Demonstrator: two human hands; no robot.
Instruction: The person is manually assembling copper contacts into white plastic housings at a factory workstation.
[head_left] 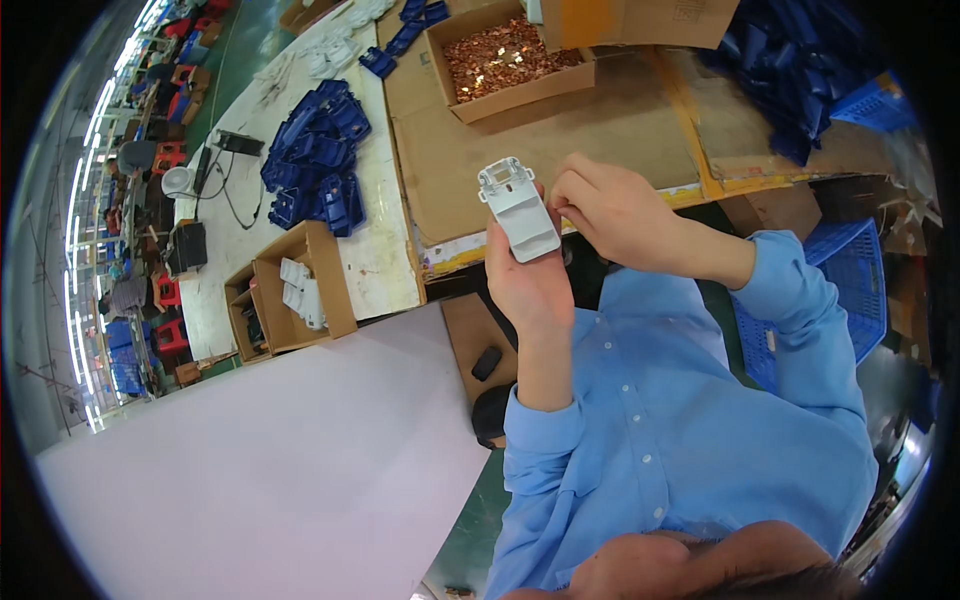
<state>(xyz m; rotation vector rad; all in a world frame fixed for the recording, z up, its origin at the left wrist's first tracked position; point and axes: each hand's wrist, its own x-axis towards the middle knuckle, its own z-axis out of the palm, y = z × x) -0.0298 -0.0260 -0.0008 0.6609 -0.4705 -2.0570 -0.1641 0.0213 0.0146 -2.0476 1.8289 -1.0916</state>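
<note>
A white plastic housing (521,212) with a clear, frame-like piece at its upper end lies in my left hand (532,292). The fingers curl round its sides, and its ridged face is turned up. Just right of the housing is my right hand (612,212), with fingers bent and pinched together by its edge. Whatever the right fingertips hold, if anything, is hidden. Beyond both hands, a cardboard box (520,105) full of small copper-coloured metal pieces stands on the cardboard-covered table (640,120).
Blue plastic parts (318,155) are piled on the white table at left. A cardboard box (335,285) with white housings stands nearer. More blue parts (775,65) lie far right. A blue crate (850,285) is by my right arm, and a white board (270,450) fills the lower left.
</note>
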